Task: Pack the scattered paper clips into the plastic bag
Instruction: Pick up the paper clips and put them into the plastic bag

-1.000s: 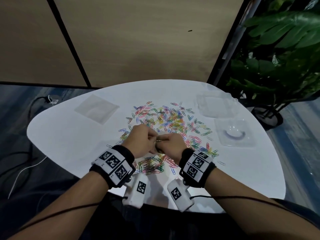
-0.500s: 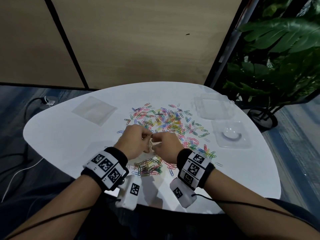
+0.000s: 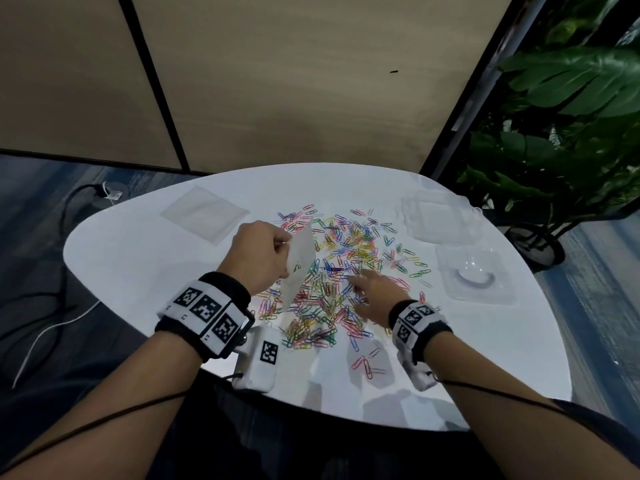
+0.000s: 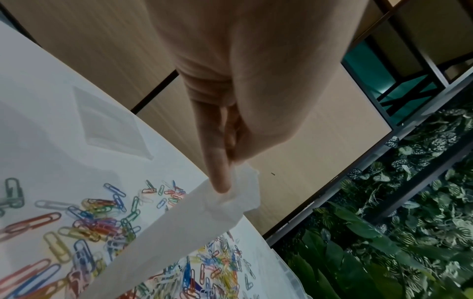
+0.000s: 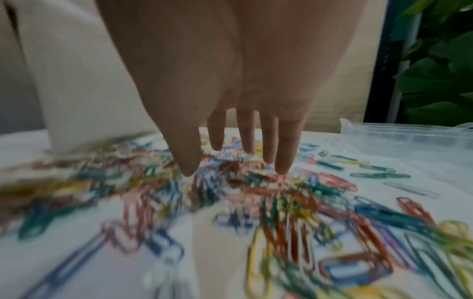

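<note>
Several coloured paper clips (image 3: 341,268) lie scattered over the white table (image 3: 138,271). My left hand (image 3: 285,249) pinches the top edge of a small clear plastic bag (image 3: 299,263), which hangs tilted over the left side of the pile with a few clips inside. In the left wrist view the fingers (image 4: 217,178) pinch the crumpled bag (image 4: 179,232) rim above the clips (image 4: 97,218). My right hand (image 3: 356,289) is open, fingers straight, just above the clips right of the bag. The right wrist view shows that hand (image 5: 230,159) over blurred clips (image 5: 294,202), the bag (image 5: 76,91) at left.
A flat stack of spare clear bags (image 3: 204,213) lies at the table's far left. Two clear plastic containers (image 3: 440,216) (image 3: 474,275) sit at the right. A potted plant (image 3: 571,150) stands beyond the right edge, a panel wall behind.
Both hands were together on the bag above the near pile. Now my left hand has raised the bag leftward alone, and my right hand has let go and reached out over the clips.
</note>
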Motion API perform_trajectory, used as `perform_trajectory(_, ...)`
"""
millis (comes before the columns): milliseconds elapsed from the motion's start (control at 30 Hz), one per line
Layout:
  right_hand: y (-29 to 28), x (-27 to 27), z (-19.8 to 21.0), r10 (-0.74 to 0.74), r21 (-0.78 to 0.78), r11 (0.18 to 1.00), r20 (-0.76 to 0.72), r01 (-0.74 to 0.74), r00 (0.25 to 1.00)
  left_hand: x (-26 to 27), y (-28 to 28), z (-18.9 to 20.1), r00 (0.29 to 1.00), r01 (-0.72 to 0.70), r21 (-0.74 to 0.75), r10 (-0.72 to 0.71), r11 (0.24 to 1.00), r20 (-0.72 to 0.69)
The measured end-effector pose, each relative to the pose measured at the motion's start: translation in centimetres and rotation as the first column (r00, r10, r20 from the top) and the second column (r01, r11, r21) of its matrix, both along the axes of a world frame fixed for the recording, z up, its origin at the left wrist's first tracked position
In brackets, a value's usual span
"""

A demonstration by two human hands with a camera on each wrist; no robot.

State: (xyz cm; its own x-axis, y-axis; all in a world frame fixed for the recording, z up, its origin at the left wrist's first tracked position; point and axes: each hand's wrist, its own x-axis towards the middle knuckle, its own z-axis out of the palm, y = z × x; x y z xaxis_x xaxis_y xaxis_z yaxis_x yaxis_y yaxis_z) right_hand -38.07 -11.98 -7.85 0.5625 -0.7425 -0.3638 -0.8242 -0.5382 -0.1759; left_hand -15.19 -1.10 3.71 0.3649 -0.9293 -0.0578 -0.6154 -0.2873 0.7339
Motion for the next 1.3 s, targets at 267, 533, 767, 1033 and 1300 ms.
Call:
perform_trajectory(267, -0.9, 1.3, -2.1, -0.116, -0.178, 0.976, 0.067, 0.127, 0.991, 0.5, 0.1, -0.5, 0.999, 0.052, 0.033, -0.052, 0.998, -0.009)
perform_trajectory(533, -2.0, -0.5, 5.3, -0.783, 0.619, 0.614, 0.556, 0.490, 0.279, -0.2, -0.3, -0.2, 0.995, 0.090, 0.087, -0.093, 0.992, 0.035)
perform_trajectory(767, 1.5, 0.4, 12.4, -0.871, 0.873, 0.488, 0.487, -0.007, 0.069, -2.8, -1.0, -0.5, 0.985, 0.151, 0.115, -0.159, 0.982, 0.063)
perform_trajectory(1033, 3.0, 3.0, 9.6, -0.735, 0.696, 0.664, 0.541, 0.273, 0.410, -5.9, -2.1, -1.7, 0.986, 0.164, 0.109, -0.161, 0.980, -0.032)
perform_trajectory(1300, 3.1, 3.0, 8.7, -0.492, 0.412, 0.856, 0.464, 0.312, 0.737, -7.4, -3.4, -1.7, 0.967, 0.245, 0.073, -0.249, 0.967, 0.057)
